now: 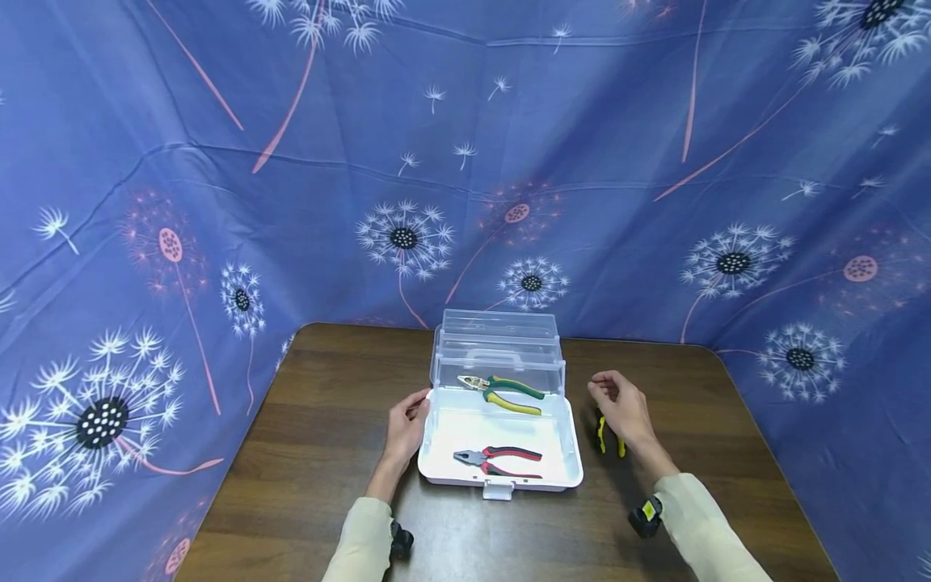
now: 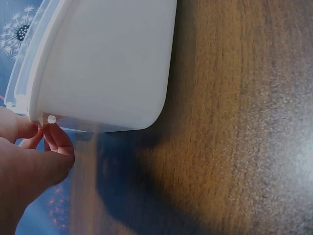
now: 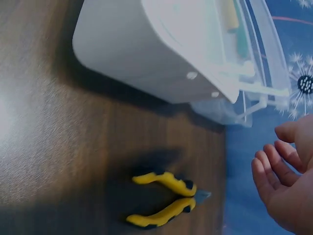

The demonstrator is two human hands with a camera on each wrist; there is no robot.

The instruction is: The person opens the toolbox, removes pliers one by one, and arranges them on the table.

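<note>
A white toolbox (image 1: 502, 432) with its clear lid (image 1: 500, 330) raised stands at the middle of the table. At its rear left corner, my left hand (image 1: 406, 426) pinches the edge; the left wrist view shows the fingertips at the box side (image 2: 105, 63). Green-and-yellow pliers (image 1: 512, 397) lie toward the back of the toolbox, and red-and-black pliers (image 1: 500, 461) near its front. My right hand (image 1: 624, 406) hovers to the right of the toolbox, fingers loosely bent and holding nothing. Below it, yellow-and-black pliers (image 3: 168, 183) rest on the table with handles spread.
The brown wooden table (image 1: 327, 388) reaches back to a blue cloth (image 1: 465, 162) with dandelion prints, which hangs behind and at both sides. A white latch (image 1: 498, 491) sticks out from the toolbox's front.
</note>
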